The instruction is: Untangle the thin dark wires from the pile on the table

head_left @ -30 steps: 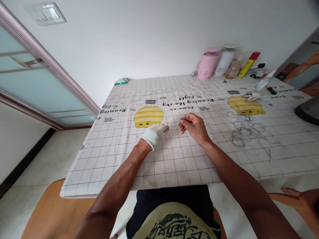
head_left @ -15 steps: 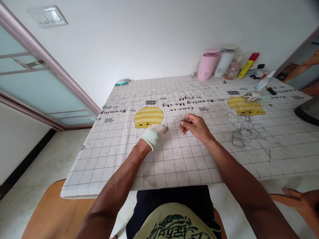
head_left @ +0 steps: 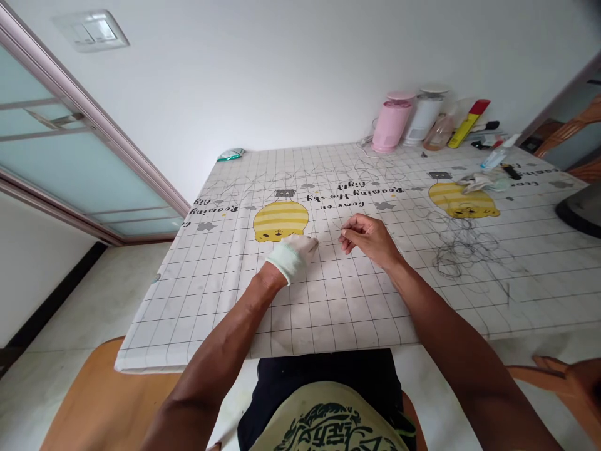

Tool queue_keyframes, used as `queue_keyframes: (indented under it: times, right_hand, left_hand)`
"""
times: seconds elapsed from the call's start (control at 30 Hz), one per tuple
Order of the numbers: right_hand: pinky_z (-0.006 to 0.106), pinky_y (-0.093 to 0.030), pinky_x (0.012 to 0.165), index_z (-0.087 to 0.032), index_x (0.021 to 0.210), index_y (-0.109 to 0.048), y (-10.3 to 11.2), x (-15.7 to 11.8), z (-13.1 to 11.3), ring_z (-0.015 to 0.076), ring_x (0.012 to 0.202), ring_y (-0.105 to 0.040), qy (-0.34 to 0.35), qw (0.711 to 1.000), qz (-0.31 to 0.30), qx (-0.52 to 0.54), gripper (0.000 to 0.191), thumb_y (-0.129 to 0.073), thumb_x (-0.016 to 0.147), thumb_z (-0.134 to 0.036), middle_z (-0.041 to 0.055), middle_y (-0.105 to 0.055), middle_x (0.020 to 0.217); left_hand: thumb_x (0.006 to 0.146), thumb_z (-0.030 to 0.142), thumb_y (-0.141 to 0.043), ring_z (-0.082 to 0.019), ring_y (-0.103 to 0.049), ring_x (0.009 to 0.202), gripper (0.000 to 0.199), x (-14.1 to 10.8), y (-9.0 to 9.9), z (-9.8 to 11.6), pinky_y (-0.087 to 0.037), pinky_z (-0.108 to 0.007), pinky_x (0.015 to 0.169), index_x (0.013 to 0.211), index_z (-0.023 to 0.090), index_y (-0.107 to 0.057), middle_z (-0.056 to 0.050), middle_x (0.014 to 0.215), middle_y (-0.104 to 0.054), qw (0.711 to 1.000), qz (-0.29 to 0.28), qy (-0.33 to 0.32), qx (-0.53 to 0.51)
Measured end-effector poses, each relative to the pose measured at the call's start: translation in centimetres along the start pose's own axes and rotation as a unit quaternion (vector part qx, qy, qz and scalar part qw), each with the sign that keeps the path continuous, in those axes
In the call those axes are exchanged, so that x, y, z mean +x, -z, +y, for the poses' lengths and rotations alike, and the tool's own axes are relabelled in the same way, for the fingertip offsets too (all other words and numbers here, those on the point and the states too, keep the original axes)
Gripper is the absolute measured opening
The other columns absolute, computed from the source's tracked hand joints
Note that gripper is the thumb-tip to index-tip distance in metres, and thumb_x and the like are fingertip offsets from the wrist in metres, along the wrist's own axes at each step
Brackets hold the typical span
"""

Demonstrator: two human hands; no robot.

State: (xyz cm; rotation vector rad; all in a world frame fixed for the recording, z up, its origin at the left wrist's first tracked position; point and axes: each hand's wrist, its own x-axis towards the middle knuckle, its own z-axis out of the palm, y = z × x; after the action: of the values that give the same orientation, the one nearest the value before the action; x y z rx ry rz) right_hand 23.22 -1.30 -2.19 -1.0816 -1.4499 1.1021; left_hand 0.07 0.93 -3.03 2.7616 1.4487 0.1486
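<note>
White-gloved left hand (head_left: 293, 257) sits near the right hand (head_left: 369, 241) pinching a thin strand (head_left: 335, 223).

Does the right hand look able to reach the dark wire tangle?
Probably yes: the right hand is close to the dark wire tangle, and nothing upright stands between them on the tablecloth.

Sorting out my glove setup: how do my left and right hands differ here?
The left hand wears a white fabric glove; the right hand is bare. The right hand pinches a thin strand; nothing held shows in the left hand. The left hand sits nearer the yellow striped cartoon print. Both are over the grid-printed tablecloth.
</note>
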Motion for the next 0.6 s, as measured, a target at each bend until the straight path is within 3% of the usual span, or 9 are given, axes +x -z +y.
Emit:
queue_keyframes:
  times: [0.17, 0.3, 0.6]
  right_hand:
    - [0.030, -0.060, 0.053, -0.020, 0.100, -0.072, 0.8, 0.2, -0.6, 0.0212, 0.072, -0.073, -0.024, 0.999, 0.008, -0.020, 0.031, -0.072, 0.094, -0.050, 0.0089, -0.077, 0.087]
    - [0.029, -0.059, 0.051, -0.019, 0.097, -0.074, 1.8, 0.6, -0.4, 0.0206, 0.071, -0.072, -0.018, 0.998, 0.052, -0.013, 0.039, -0.068, 0.095, -0.058, 0.0110, -0.077, 0.089]
    - [0.030, -0.060, 0.056, -0.021, 0.104, -0.075, 1.1, 0.1, -0.5, 0.0209, 0.078, -0.072, 0.019, 0.999, -0.004, -0.042, 0.033, -0.074, 0.093, -0.052, 0.0088, -0.077, 0.094]
  left_hand:
    - [0.106, 0.029, -0.039, -0.024, -0.066, 0.080, 0.038, 0.0, 1.9, 0.5, -0.040, -0.033, 0.064, 0.101, 0.022, -0.076, -0.008, 0.097, -0.076, 0.999, -0.007, 0.044, 0.005]
    - [0.108, 0.031, -0.039, -0.024, -0.069, 0.090, 0.038, -0.1, 3.1, 0.7, -0.044, -0.031, 0.068, 0.114, 0.023, -0.075, -0.009, 0.105, -0.076, 0.999, -0.010, 0.049, 0.002]
    - [0.107, 0.029, -0.039, -0.024, -0.068, 0.084, 0.038, -0.4, 3.7, 1.1, -0.046, -0.033, 0.069, 0.105, 0.021, -0.076, -0.009, 0.098, -0.075, 1.000, -0.004, 0.026, 0.012]
